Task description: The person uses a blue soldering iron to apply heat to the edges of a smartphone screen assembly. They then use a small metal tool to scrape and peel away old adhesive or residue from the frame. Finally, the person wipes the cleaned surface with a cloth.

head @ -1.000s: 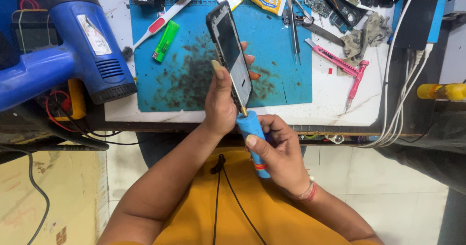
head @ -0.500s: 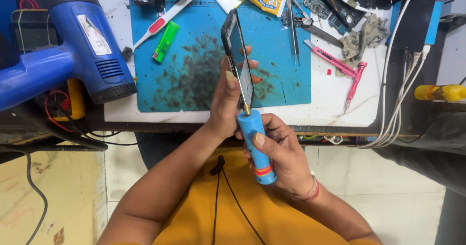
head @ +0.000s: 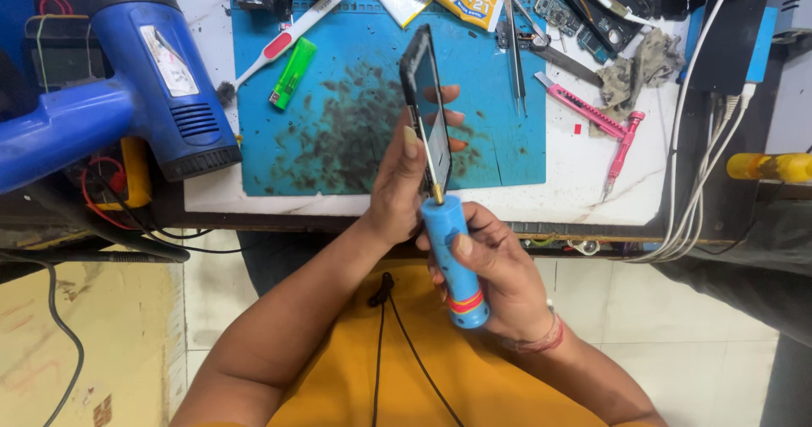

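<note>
- Nearest the body: right hand wrapped fully around a blue screwdriver with red and yellow bands at its butt; thumb on top of the handle, tip pointing up and away.
- Just above it: the tip meets the bottom edge of a phone, which is held on edge, nearly upright, tilted slightly left.
- Left hand closed on the phone's lower half, thumb on the near face, fingertips showing past the far edge. Both hands occupied, neither open.
- Phone sits directly between the two hands, lifted clear above the blue mat, not touching it.
- Handling, my read: thin, light, stiff slab; glass face likely fragile and slick, so grip by the side edges, low down, as shown. Too much tip pressure could chip the edge or make it slip.
- Past the hands on the counter: mat littered with dark debris, green lighter and white toothbrush up left, tweezers up right.
- Right of the mat: pink utility knife, pink pen-like tool.
- Far left: blue heat gun.
</note>
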